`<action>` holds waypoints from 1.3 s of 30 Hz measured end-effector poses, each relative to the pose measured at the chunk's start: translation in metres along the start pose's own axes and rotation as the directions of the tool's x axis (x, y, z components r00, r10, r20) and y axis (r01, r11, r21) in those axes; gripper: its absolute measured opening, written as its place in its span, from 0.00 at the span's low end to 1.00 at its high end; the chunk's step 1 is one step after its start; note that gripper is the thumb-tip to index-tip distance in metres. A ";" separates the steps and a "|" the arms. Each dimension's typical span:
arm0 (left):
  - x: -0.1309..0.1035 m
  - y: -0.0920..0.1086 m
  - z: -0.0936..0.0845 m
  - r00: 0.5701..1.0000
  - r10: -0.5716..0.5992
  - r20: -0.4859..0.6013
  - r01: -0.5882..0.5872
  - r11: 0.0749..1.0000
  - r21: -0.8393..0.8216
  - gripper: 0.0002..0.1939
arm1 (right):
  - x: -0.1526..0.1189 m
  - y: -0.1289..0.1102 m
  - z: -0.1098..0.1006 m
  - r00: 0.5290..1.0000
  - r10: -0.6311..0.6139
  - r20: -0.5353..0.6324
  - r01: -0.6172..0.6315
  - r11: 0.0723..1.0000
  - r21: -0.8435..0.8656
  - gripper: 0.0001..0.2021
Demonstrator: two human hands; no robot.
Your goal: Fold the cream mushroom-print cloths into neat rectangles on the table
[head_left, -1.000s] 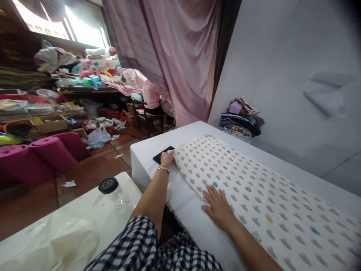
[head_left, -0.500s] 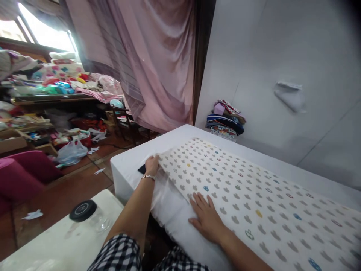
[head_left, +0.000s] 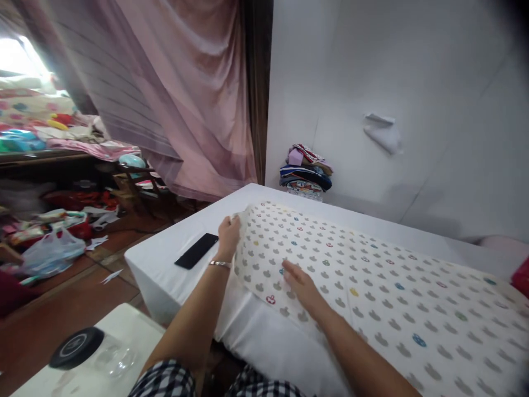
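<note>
A cream cloth (head_left: 330,264) with grey rabbit shapes and a few coloured ones lies along a table with a white cover (head_left: 157,245). Its left edge is lifted a little and curved, and my left hand (head_left: 228,237), with a bracelet at the wrist, is closed on it. Over the cloth's near left part, my right hand (head_left: 301,284) has its fingers extended and holds nothing. A black phone (head_left: 196,251) lies flat on the white cover, just left of my left hand.
At the lower left, a clear jar with a black lid (head_left: 77,348) lies on a pale stool (head_left: 119,325). Folded clothes (head_left: 306,171) are stacked by the wall. A pink curtain (head_left: 198,94) hangs behind. Plastic bags (head_left: 53,251) and clutter cover the left floor.
The cloth's left edge has been raised and curled by my left hand. My right hand has moved up and inward over the cloth. More of the phone shows. The view has turned right.
</note>
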State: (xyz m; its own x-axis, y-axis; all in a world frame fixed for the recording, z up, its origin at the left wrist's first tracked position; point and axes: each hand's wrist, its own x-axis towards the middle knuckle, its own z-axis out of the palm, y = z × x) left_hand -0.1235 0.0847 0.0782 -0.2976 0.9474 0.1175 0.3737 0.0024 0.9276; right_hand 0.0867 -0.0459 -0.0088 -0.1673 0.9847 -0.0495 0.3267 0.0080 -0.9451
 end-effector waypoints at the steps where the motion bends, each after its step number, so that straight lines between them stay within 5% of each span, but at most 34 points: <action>1: -0.013 0.016 0.016 0.995 0.096 0.038 -0.098 0.993 0.064 0.11 | 0.004 -0.002 -0.012 0.998 0.015 -0.060 -0.001 0.976 0.218 0.29; 3: -0.050 0.045 0.057 0.953 0.253 0.165 -0.275 0.952 0.131 0.09 | 0.006 -0.003 -0.041 0.981 0.081 -0.178 0.049 0.779 0.625 0.27; 5: -0.099 0.062 0.106 0.826 0.404 0.394 -0.496 0.853 0.164 0.06 | -0.004 0.000 -0.074 0.958 0.160 -0.237 0.120 0.528 0.841 0.23; 6: -0.126 0.066 0.129 0.734 0.450 0.508 -0.590 0.793 0.150 0.05 | -0.014 0.005 -0.090 0.948 0.191 -0.254 0.148 0.442 0.885 0.21; 7: -0.153 0.065 0.150 0.534 0.513 0.672 -0.776 0.613 0.148 0.07 | -0.028 0.010 -0.104 0.937 0.228 -0.264 0.162 0.385 0.908 0.21; 10: -0.225 0.048 0.191 0.249 0.529 0.812 -0.896 0.444 -0.014 0.07 | -0.079 0.032 -0.135 0.889 0.392 -0.237 0.110 0.320 0.941 0.19; 12: -0.255 0.033 0.202 0.087 0.546 0.834 -0.934 0.337 -0.123 0.08 | -0.111 0.045 -0.142 0.839 0.509 -0.193 0.037 0.301 0.953 0.16; 14: -0.270 0.021 0.205 0.003 0.560 0.829 -0.941 0.282 -0.187 0.09 | -0.132 0.054 -0.142 0.797 0.583 -0.159 -0.013 0.280 0.960 0.13; 18: -0.274 0.015 0.200 0.031 0.593 0.804 -0.913 0.345 -0.219 0.13 | -0.140 0.060 -0.135 0.780 0.573 -0.252 0.058 0.336 0.940 0.08; 22: -0.267 0.012 0.188 0.072 0.609 0.790 -0.913 0.359 -0.193 0.20 | -0.133 0.060 -0.129 0.823 0.438 -0.361 0.159 0.432 0.888 0.10; 26: -0.263 -0.004 0.176 0.110 0.611 0.784 -0.924 0.354 -0.146 0.30 | -0.138 0.060 -0.128 0.878 0.343 -0.335 0.076 0.591 0.803 0.17; 31: -0.255 -0.020 0.162 0.169 0.612 0.773 -0.938 0.340 -0.064 0.30 | -0.150 0.059 -0.137 0.841 0.445 -0.308 -0.177 0.764 0.620 0.29; 39: -0.217 -0.037 0.123 0.223 0.645 0.731 -0.961 0.271 0.054 0.23 | -0.159 0.046 -0.163 0.838 0.423 -0.345 -0.176 0.807 0.563 0.34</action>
State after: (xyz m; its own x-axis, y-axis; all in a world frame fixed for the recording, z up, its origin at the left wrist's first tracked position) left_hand 0.0354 -0.0821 -0.0257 0.8169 0.4464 0.3651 0.4346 -0.8927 0.1190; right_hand 0.2800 -0.1736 0.0080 0.3190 0.8883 -0.3303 -0.2310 -0.2651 -0.9361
